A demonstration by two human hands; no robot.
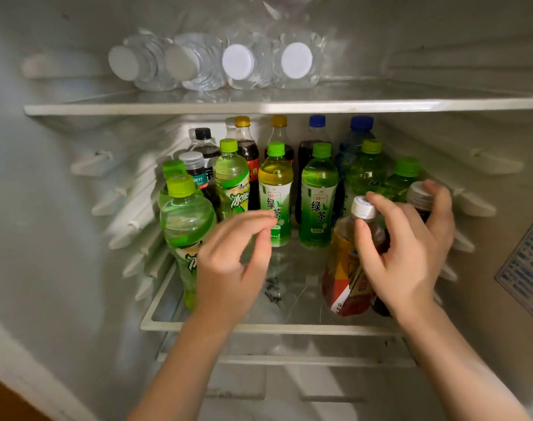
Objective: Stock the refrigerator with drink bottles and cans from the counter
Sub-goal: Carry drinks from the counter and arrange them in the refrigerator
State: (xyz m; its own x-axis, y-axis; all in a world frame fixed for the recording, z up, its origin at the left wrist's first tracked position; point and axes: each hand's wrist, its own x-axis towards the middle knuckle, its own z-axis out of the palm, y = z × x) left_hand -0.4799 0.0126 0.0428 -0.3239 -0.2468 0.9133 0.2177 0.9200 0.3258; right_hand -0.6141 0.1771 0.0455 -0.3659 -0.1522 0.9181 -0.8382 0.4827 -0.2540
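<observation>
Lots of bottles (318,189) were on the shelf (259,328) already, left hand (232,268) loose and empty, right hand (411,253) gripping a tea bottle (344,268).

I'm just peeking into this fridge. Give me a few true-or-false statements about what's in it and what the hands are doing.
1. The water bottles on the upper shelf lie on their sides. True.
2. The left hand is holding something. False: it holds nothing.
3. The right hand grips a white-capped bottle. True.
4. The blue-capped bottles stand in the front row. False: they stand at the back.
</observation>
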